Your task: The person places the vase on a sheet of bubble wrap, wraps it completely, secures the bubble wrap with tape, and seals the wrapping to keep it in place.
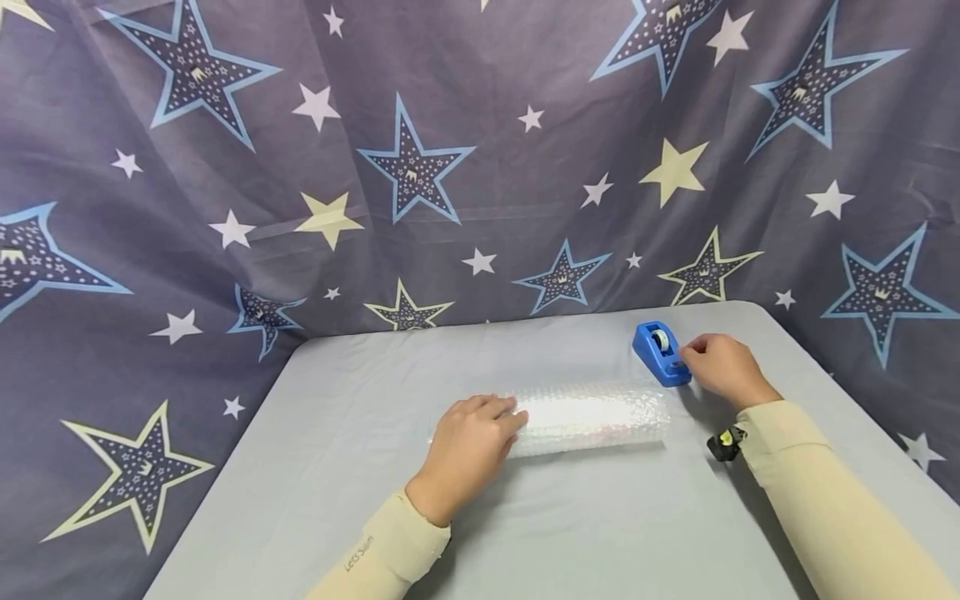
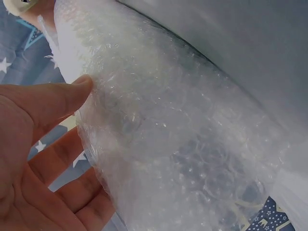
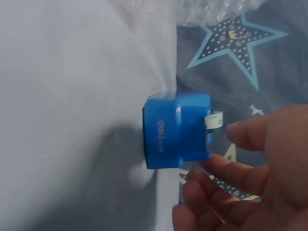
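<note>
A roll of clear bubble wrap [image 1: 592, 417] lies lengthwise across the table, with something pale showing through it. My left hand [image 1: 468, 446] holds its left end, fingers over the top. In the left wrist view the thumb [image 2: 79, 91] rests on the near face of the wrap [image 2: 159, 110], and the other fingertips pass behind its edge. Beyond the roll's right end stands a blue tape dispenser [image 1: 660, 354] with a white tape roll in it. My right hand [image 1: 723, 367] is at its front end, thumb and forefinger parted beside the short tape end [image 3: 214, 120].
A pale grey cloth covers the table [image 1: 337, 483]. Behind and beside it hangs a dark curtain [image 1: 480, 167] printed with stars. A small black device [image 1: 725, 444] sits at the right wrist, by the sleeve cuff.
</note>
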### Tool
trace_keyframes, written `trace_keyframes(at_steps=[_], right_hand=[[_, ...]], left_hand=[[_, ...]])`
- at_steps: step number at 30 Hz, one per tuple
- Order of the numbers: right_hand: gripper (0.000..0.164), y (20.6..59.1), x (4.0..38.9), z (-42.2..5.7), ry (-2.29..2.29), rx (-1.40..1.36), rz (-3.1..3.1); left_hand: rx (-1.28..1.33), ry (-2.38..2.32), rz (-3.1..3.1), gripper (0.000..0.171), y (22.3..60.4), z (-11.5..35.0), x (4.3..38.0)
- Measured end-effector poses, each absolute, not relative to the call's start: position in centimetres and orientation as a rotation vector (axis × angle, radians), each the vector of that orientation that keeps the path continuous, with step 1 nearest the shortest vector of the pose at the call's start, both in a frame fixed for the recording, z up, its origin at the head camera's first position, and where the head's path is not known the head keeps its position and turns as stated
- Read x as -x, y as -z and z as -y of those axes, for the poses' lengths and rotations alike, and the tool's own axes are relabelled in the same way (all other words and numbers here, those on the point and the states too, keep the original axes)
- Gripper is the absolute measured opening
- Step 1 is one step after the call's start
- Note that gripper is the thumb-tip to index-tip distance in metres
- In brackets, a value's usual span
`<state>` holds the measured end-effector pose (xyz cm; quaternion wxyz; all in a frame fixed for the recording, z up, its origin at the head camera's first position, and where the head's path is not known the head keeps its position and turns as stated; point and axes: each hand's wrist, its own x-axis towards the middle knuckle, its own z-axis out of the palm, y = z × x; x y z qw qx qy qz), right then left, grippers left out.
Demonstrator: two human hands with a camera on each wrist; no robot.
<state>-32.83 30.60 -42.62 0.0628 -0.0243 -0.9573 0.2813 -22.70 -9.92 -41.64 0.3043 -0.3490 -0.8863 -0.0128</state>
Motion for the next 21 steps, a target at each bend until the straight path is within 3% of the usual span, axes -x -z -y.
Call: trace_keyframes(at_steps=[9, 16, 21], right_hand=[[0.048, 43.2, 33.8, -30.7, -0.961, 0.233, 2.919], [0.067, 42.6, 34.3, -30.1, -1.176, 0.293, 3.002], [0.062, 42.6, 34.8, -29.7, -1.223, 0.361, 3.005]], left_hand=[[0.936, 0.063, 2.322, 0.032, 41.6, 9.7, 22.5], [0.924, 0.065, 2.336, 0.032, 41.4, 9.7, 22.5], [0.918, 0.047, 2.342, 0.032, 41.5, 9.8, 22.5]])
